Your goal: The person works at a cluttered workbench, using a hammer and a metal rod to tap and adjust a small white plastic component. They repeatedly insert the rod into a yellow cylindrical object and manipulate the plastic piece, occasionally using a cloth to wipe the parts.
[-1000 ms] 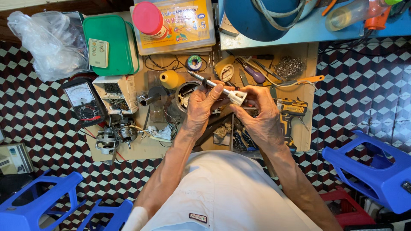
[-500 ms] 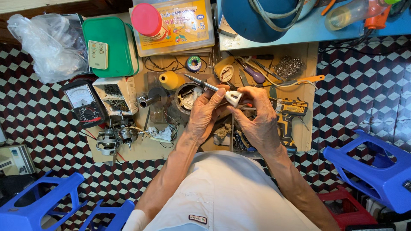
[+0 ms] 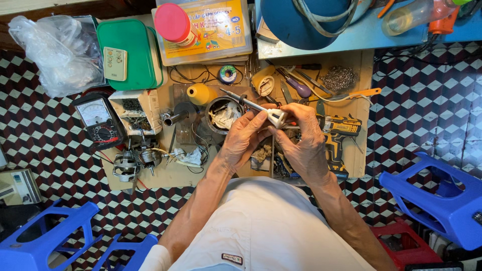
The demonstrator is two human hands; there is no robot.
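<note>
Multimeter (image 3: pixel 98 122) left of motor (image 3: pixel 131 161); drill (image 3: pixel 337 131) right of hands.

At the upper left of the frame we see a crumpled clear plastic bag (image 3: pixel 56 51) on the checkered floor (image 3: pixel 40 130), and just right of it a green lidded box (image 3: pixel 131 55) with a small pale remote control (image 3: pixel 115 63) lying on top. Below these lies an analogue multimeter (image 3: pixel 98 119), and under that a small bare motor (image 3: pixel 131 161) with red wires. At top centre we find a pink-capped jar (image 3: pixel 173 23) standing on a yellow printed box (image 3: pixel 216 30). A yellow thread cone (image 3: pixel 201 94) sits left of centre. A yellow and black cordless drill (image 3: pixel 337 134) lies at right of centre, steel wool (image 3: pixel 339 78) above it. Blue plastic stools (image 3: pixel 442 200) occupy the lower corners.
</note>
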